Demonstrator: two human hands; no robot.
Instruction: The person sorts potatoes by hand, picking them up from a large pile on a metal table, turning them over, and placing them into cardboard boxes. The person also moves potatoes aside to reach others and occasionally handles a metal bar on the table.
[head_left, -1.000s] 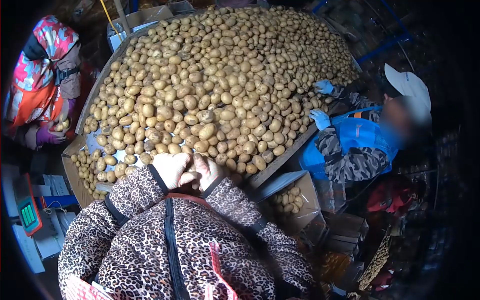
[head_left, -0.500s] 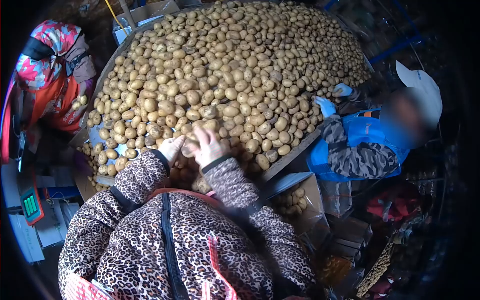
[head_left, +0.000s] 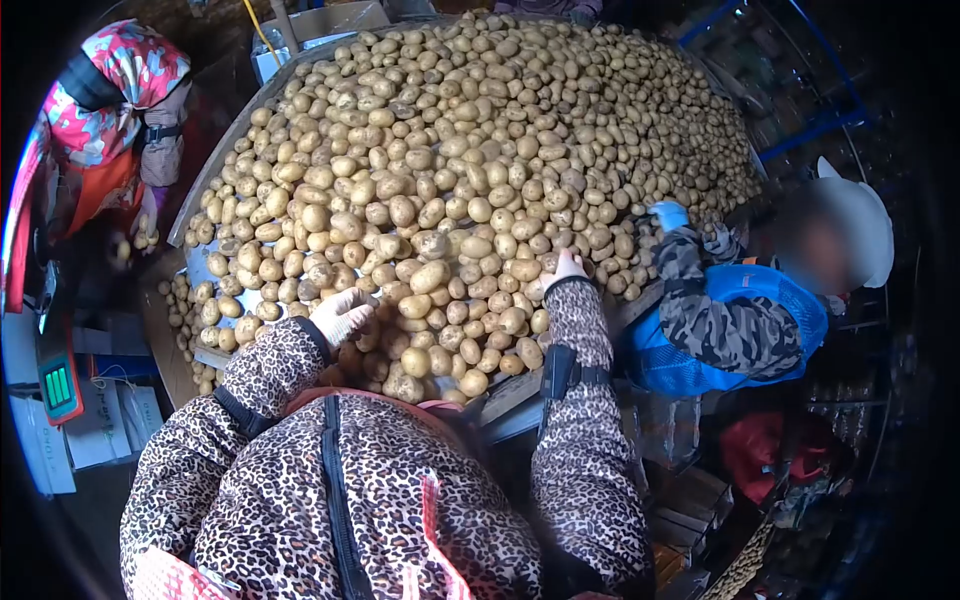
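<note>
A large heap of potatoes (head_left: pixel 460 150) covers the table in front of me. My left hand (head_left: pixel 343 316), in a pale glove, rests at the near edge of the heap with its fingers curled; whether a potato is inside them is hidden. Further right, my right hand (head_left: pixel 565 268) reaches onto the heap, its fingers bent against a potato (head_left: pixel 527 269); its grip is too small to make out. Between my hands lie larger potatoes, one of them an oblong potato (head_left: pixel 430 277).
At the right, a person in a blue apron (head_left: pixel 690 340) has a blue-gloved hand (head_left: pixel 669 214) on the heap. Another person (head_left: pixel 130 90) stands at the left. A green-screened device (head_left: pixel 60 388) and cartons (head_left: pixel 97 425) are at lower left.
My hands, close together before, are now apart. The right hand has moved right and onto the heap; the left stays near the front edge. The view has shifted slightly.
</note>
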